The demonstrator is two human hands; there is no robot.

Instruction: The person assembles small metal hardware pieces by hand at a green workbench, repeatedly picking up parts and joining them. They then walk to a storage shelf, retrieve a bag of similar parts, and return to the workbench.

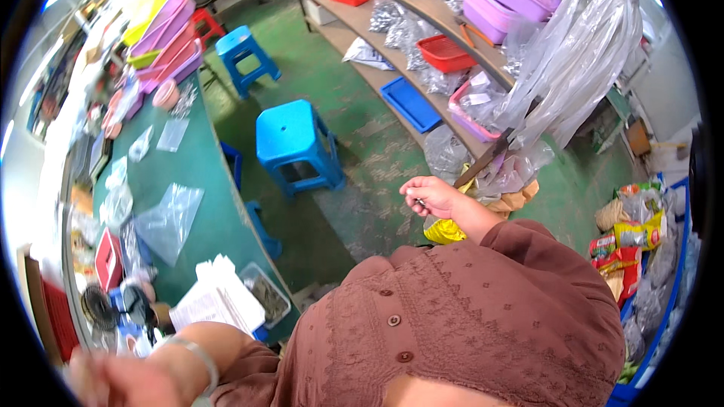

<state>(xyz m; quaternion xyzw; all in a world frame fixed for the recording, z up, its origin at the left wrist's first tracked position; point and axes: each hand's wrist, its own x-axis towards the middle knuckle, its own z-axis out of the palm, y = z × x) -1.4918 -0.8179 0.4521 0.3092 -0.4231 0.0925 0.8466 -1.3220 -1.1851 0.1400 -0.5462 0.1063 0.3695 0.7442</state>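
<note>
In front of my body, my right hand (428, 197) is curled closed, with a small dark bit showing between its fingers; I cannot make out what it is. It is held over the green floor, close to the shelf end. My left hand (124, 380) is at the lower left edge, smeared by motion, so its fingers do not show clearly. Nearest to that hand are a small black fan (98, 307) and a stack of white papers (217, 300) on the green-topped table (197, 173). Beside the papers stands a clear tray (265, 294) of small parts.
Two blue stools (285, 132) stand between the table and a shelf rack (434, 11) with bagged parts, red trays and purple bins. Clear plastic bags (584, 45) hang from the rack. At the right is a blue-edged bin (667, 279) of packaging. Coloured baskets (162, 38) are stacked far left.
</note>
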